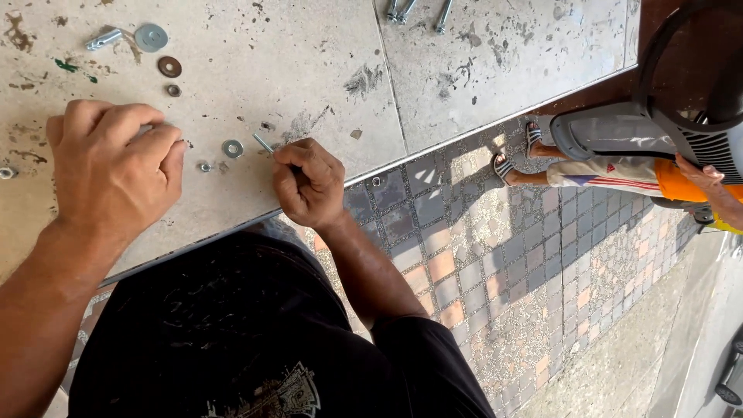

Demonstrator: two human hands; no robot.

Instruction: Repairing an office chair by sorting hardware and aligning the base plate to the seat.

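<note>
My right hand [311, 184] rests near the front edge of a stained tiled tabletop [309, 54] and pinches a thin metal bolt [263, 143] that sticks out from my fingertips. A silver washer [232, 148] and a small nut [204, 166] lie just left of the bolt. Farther left, my left hand [112, 166] is curled into a loose fist on the tabletop; a bit of metal shows at its knuckles, and what it encloses is hidden.
A large washer [150, 37], a metal anchor [104, 39], a rusty washer [169, 66] and a small brown nut [173, 90] lie at the back left. Bolts [402, 11] lie at the far edge. A person in sandals [596, 159] stands on the paving at right.
</note>
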